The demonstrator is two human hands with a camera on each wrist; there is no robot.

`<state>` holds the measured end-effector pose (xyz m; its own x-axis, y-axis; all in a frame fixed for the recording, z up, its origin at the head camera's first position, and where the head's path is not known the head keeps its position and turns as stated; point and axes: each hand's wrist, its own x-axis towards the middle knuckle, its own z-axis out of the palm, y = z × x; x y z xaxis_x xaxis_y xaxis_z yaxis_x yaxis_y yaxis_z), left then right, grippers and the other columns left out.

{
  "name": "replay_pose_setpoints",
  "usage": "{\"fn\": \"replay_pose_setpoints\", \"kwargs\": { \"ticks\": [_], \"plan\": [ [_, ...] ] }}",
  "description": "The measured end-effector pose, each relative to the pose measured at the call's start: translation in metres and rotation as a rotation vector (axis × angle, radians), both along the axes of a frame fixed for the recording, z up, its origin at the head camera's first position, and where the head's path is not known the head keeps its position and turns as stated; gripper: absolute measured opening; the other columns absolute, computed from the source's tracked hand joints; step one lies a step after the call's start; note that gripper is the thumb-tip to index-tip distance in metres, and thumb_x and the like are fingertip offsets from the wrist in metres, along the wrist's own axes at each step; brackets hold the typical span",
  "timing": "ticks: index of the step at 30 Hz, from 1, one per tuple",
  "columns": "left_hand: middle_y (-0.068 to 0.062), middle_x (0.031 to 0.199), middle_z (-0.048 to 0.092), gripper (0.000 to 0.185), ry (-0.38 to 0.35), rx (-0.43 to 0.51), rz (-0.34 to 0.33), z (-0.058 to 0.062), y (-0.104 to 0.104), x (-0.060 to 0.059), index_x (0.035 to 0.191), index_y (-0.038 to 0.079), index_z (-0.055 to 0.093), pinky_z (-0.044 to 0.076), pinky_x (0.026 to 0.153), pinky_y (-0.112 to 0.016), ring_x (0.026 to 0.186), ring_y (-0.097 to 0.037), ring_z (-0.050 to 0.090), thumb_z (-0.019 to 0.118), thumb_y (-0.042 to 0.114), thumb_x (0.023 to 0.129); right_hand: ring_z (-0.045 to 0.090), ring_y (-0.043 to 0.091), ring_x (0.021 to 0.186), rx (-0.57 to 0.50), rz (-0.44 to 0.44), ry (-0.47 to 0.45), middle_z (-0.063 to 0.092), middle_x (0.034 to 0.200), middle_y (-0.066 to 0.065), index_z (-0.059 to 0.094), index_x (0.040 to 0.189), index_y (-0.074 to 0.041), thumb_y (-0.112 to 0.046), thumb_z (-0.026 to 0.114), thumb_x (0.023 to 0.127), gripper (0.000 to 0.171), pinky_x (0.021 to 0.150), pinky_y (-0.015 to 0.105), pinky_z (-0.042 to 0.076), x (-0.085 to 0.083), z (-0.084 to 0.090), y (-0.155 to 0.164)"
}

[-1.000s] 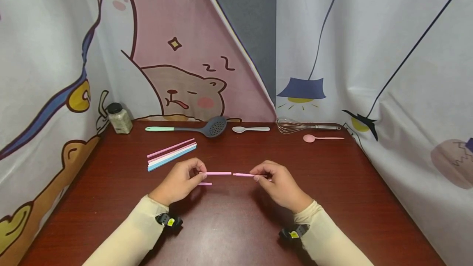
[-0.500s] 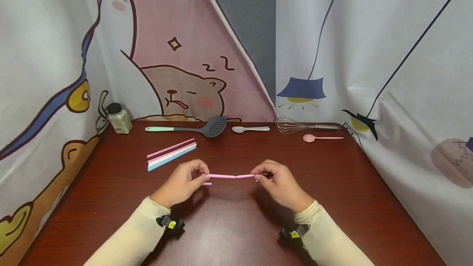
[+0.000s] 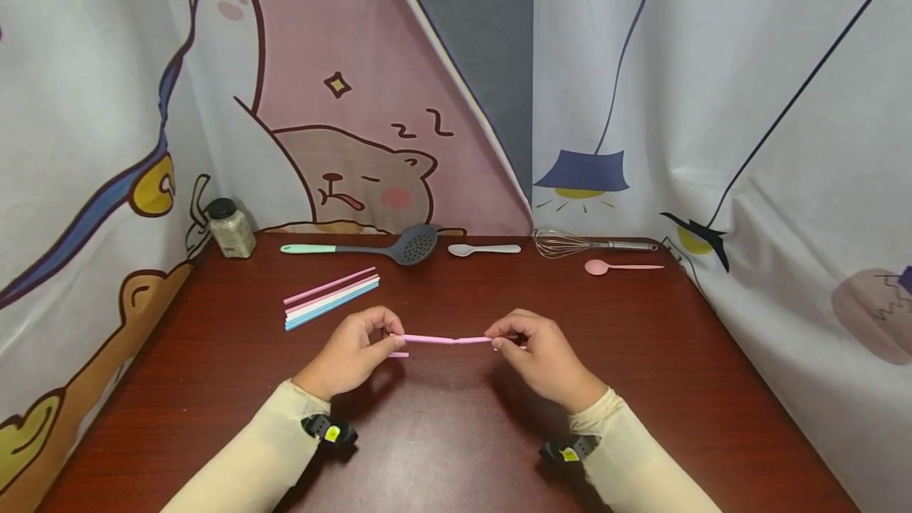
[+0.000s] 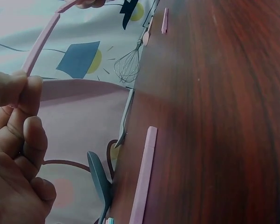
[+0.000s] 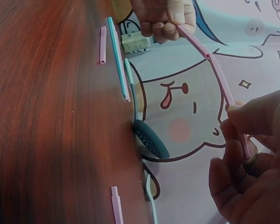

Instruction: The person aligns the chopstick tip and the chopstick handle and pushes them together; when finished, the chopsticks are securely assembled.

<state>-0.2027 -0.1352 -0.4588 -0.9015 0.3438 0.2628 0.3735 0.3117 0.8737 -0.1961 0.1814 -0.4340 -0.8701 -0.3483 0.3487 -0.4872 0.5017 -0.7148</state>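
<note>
In the head view my left hand (image 3: 359, 347) pinches a slim pink stick (image 3: 427, 339) between thumb and fingers. A second pink stick (image 3: 472, 340) is pinched by my right hand (image 3: 537, 355). Their inner ends meet in mid-air between the hands, and the line bends slightly at the joint, plainly so in the right wrist view. Another pink stick (image 4: 143, 179) lies on the table below my left hand. One more, with a narrower tip, the loose pink stick (image 5: 116, 205), lies below my right hand, which mostly hides it in the head view.
Pink, white and blue sticks (image 3: 331, 301) lie side by side at the left. Along the back edge are a jar (image 3: 231, 229), a slotted skimmer (image 3: 413, 245), a white spoon (image 3: 484, 249) and a whisk (image 3: 591, 245). A pink spoon (image 3: 620, 267) lies before the whisk.
One second ago a small gap separated the two stick ends. My left hand has shifted slightly right, and the ends now meet. Over the last half second little has moved.
</note>
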Motion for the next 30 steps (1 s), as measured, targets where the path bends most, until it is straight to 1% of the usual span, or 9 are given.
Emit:
{"fn": "replay_pose_setpoints", "kwargs": {
  "ticks": [7, 13, 19, 23, 25, 30],
  "plan": [
    [0.002, 0.087, 0.063, 0.007, 0.009, 0.014, -0.001, -0.0015, -0.0004, -0.0005, 0.097, 0.011, 0.067, 0.049, 0.075, -0.029, 0.083, -0.014, 0.057, 0.073, 0.009, 0.100, 0.060, 0.009, 0.077, -0.015, 0.007, -0.008, 0.069, 0.089, -0.006, 0.079, 0.097, -0.016, 0.003, 0.076, 0.093, 0.020, 0.068, 0.024, 0.052, -0.0010, -0.0020, 0.0008],
    [0.003, 0.088, 0.064, 0.008, 0.015, 0.017, 0.001, -0.0018, 0.0005, 0.0005, 0.096, 0.013, 0.067, 0.050, 0.077, -0.030, 0.085, -0.014, 0.058, 0.073, 0.008, 0.099, 0.061, 0.008, 0.077, -0.005, -0.001, 0.013, 0.069, 0.089, -0.007, 0.079, 0.097, -0.016, 0.004, 0.077, 0.092, 0.021, 0.068, 0.024, 0.053, -0.0001, -0.0021, -0.0006],
    [0.004, 0.087, 0.064, 0.012, 0.046, 0.027, 0.021, 0.0011, 0.0049, 0.0043, 0.095, 0.014, 0.066, 0.050, 0.078, -0.027, 0.085, -0.013, 0.058, 0.074, 0.004, 0.097, 0.060, 0.005, 0.076, 0.013, -0.033, 0.054, 0.068, 0.088, -0.007, 0.079, 0.096, -0.013, 0.004, 0.078, 0.091, 0.017, 0.067, 0.024, 0.053, 0.0038, 0.0000, -0.0051],
    [0.004, 0.086, 0.064, 0.014, 0.068, 0.038, 0.036, 0.0026, 0.0077, 0.0057, 0.094, 0.014, 0.066, 0.049, 0.078, -0.026, 0.085, -0.013, 0.058, 0.074, 0.002, 0.096, 0.058, 0.006, 0.074, -0.008, -0.039, 0.057, 0.067, 0.086, -0.006, 0.078, 0.097, -0.009, 0.004, 0.077, 0.091, 0.013, 0.065, 0.024, 0.052, 0.0043, -0.0002, -0.0068],
    [0.004, 0.086, 0.064, 0.013, 0.080, 0.040, 0.045, 0.0023, 0.0084, 0.0058, 0.096, 0.013, 0.067, 0.049, 0.078, -0.026, 0.086, -0.013, 0.058, 0.074, 0.002, 0.096, 0.059, 0.006, 0.074, -0.026, -0.045, 0.053, 0.068, 0.086, -0.006, 0.079, 0.096, -0.009, 0.005, 0.077, 0.091, 0.014, 0.065, 0.024, 0.052, 0.0037, -0.0006, -0.0067],
    [0.004, 0.085, 0.064, 0.009, 0.103, 0.038, 0.078, -0.0001, 0.0079, 0.0041, 0.098, 0.010, 0.071, 0.049, 0.071, -0.027, 0.078, -0.010, 0.057, 0.075, 0.003, 0.096, 0.062, 0.007, 0.073, -0.066, -0.048, 0.035, 0.068, 0.086, -0.004, 0.079, 0.096, -0.010, 0.007, 0.076, 0.091, 0.018, 0.065, 0.024, 0.054, 0.0033, -0.0003, -0.0059]
  ]
}}
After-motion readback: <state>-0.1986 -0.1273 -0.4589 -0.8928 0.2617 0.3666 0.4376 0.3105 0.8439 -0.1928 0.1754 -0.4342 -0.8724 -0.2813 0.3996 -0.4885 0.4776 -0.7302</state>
